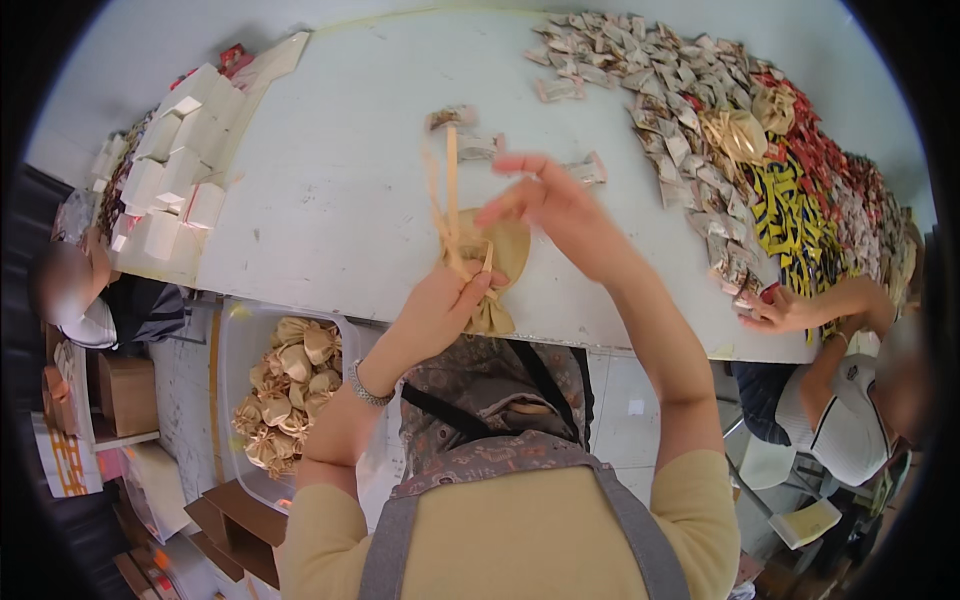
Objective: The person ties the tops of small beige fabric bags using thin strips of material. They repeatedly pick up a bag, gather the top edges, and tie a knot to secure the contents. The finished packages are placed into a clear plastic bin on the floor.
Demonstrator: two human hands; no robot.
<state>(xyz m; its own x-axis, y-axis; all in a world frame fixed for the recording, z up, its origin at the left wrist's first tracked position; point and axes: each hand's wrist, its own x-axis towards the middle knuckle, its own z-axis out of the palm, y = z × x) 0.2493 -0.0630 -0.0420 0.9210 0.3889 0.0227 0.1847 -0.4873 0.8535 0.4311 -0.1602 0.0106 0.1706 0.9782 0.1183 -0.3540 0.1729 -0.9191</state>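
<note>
A tan drawstring pouch lies at the table's near edge, in front of my body. My left hand pinches its gathered neck and the ribbon there. Two ends of the pale ribbon stick out past the fingers, one of them blurred. Above the pouch my right hand is raised with its fingers apart, blurred by motion, and nothing shows in it. Just beyond lie three small wrapped packets: one brown packet, one pale packet partly behind the ribbon, and another packet beside my right hand.
Wrapped packets, red packets and yellow-and-blue packets heap at the right, where a co-worker's hand touches some. White boxes are stacked at left near another person. A plastic bin holds tied pouches.
</note>
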